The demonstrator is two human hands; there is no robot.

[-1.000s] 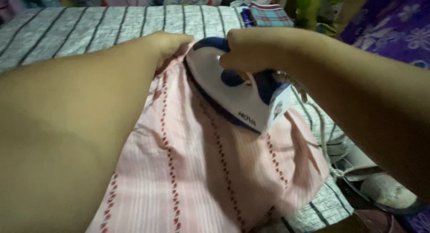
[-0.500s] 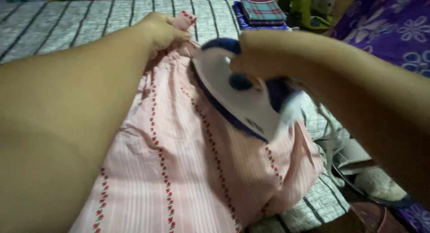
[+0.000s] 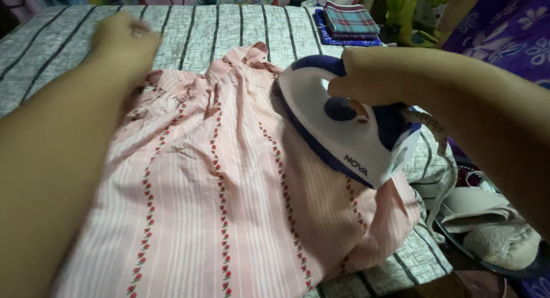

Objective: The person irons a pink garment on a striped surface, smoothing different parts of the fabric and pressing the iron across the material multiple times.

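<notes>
A pink striped garment (image 3: 229, 189) with rows of small red flowers lies spread on a grey striped cloth surface (image 3: 189, 26). My right hand (image 3: 372, 75) grips the handle of a white and blue iron (image 3: 344, 126), which rests on the garment's right side. Its cord (image 3: 444, 160) trails off to the right. My left hand (image 3: 123, 40) is blurred at the garment's far left corner, over the wrinkled fabric; I cannot tell whether it is holding the cloth.
Folded plaid cloths (image 3: 346, 20) are stacked at the far right of the surface. Purple flowered fabric (image 3: 504, 29) hangs on the right. A dish with a crumpled grey cloth (image 3: 492, 235) sits low beside the surface's right edge.
My left hand has let go of the garment's top edge beside the iron and swung left. The iron has slid right and nearer along the garment. More of the garment now shows.
</notes>
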